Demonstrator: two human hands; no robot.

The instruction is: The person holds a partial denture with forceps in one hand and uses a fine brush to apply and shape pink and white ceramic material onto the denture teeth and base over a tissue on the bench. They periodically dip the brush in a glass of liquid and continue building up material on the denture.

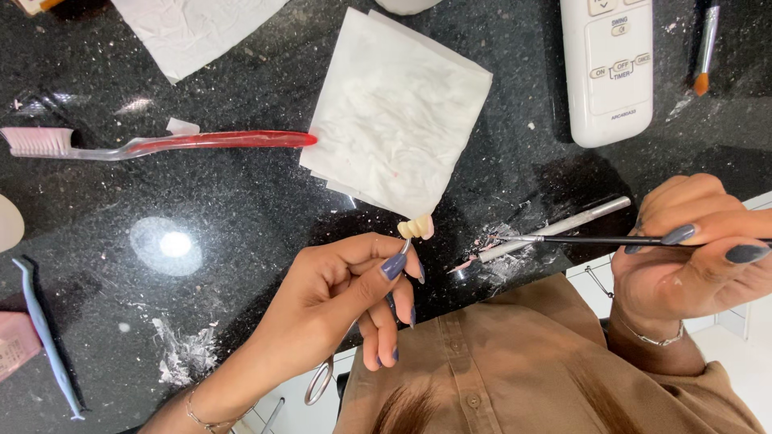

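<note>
My left hand pinches a metal scissor-handled clamp. Its tip grips a small cream tooth-shaped dental piece with a pink edge, held just above the black stone counter. My right hand holds a thin black-handled brush level, and its metal ferrule points left toward the dental piece, a short gap away. A silver pen-like tool lies on the counter under the brush, with a pink smear near its end.
A folded white tissue lies just beyond the dental piece. A red toothbrush lies at the left and a white remote control at the top right beside an orange-tipped brush. A blue tool and white crumbs sit at the lower left.
</note>
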